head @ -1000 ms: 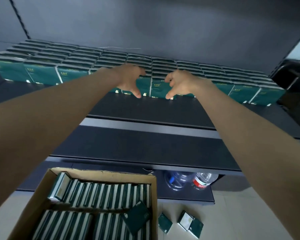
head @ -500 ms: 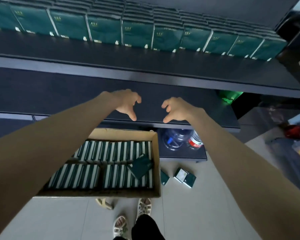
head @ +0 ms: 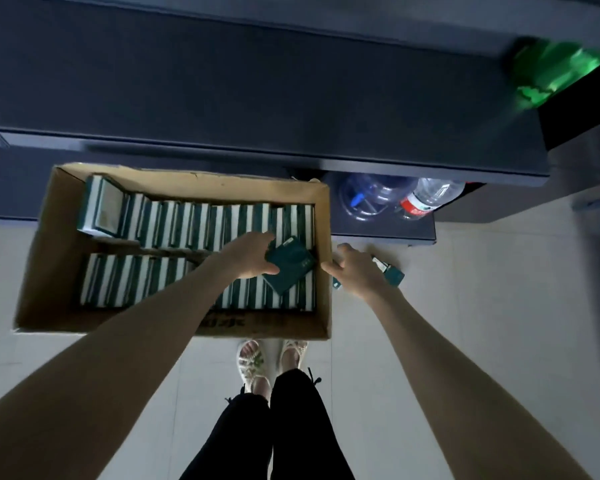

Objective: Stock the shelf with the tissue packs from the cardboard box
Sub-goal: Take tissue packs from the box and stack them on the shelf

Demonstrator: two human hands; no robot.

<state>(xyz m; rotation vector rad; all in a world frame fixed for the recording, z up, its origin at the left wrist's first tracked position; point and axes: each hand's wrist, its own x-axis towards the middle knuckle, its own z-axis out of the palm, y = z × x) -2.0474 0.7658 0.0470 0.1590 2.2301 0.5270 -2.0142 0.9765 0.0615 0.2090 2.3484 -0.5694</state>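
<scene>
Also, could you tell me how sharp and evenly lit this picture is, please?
Head view: dim overall; the green object top right is smeared by blur; wide-angle distortion widens the left forearm; the left hand, loose tissue pack and cardboard box look fairly sharp.

Bare arms, black trousers, pale open sandals.
Both forearms are uncovered along all of their visible length, down to the left hand [head: 248, 258] and the right hand [head: 355, 271]. The trousers [head: 291, 427] are black and close-fitting, ending above the ankles in cropped hems with small dark threads or ties sticking out. The left sandal [head: 253, 365] and right sandal [head: 293, 353] are pale, with woven cut-out straps; the left shows darker green marks.
</scene>
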